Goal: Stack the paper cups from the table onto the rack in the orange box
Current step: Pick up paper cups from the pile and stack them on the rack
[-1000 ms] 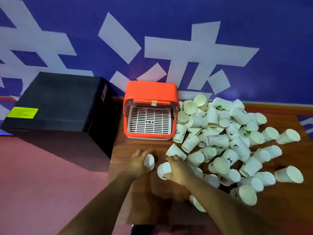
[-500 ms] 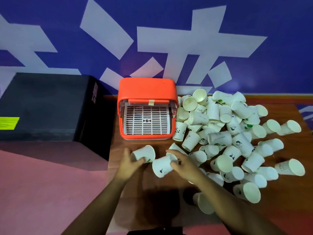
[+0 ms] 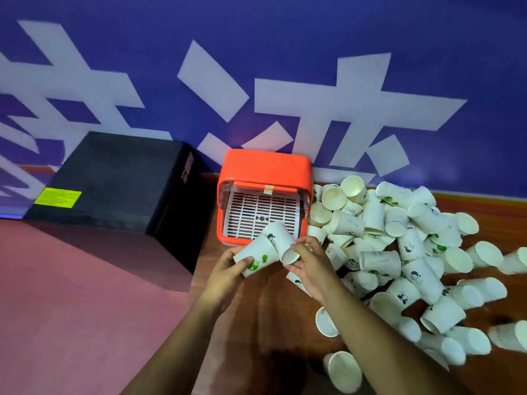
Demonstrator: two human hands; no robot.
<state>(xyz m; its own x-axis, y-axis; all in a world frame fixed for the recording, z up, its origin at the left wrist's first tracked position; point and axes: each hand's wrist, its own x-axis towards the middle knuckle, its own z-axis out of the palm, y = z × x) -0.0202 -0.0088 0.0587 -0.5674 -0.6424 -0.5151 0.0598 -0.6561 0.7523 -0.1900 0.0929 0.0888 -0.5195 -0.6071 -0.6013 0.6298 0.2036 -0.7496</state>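
An orange box (image 3: 265, 166) stands at the table's back left, its front open onto a white slatted rack (image 3: 262, 215) with no cup on it. My left hand (image 3: 225, 269) grips a white paper cup with green print (image 3: 256, 255). My right hand (image 3: 309, 260) holds a second cup with a small dark figure (image 3: 281, 238), its base toward me. The two cups touch just in front of the box. A large heap of white paper cups (image 3: 399, 252) lies on the wooden table (image 3: 256, 323) to the right.
A big black box (image 3: 114, 181) with a yellow label stands left of the table, on a pink floor (image 3: 71, 309). A blue wall with white shapes rises right behind the orange box. Loose cups (image 3: 342, 372) lie near the table's front edge.
Both hands have lifted their cups off the table and brought them together, moving up toward the orange box. The camera has shifted, so the scene sits further right.
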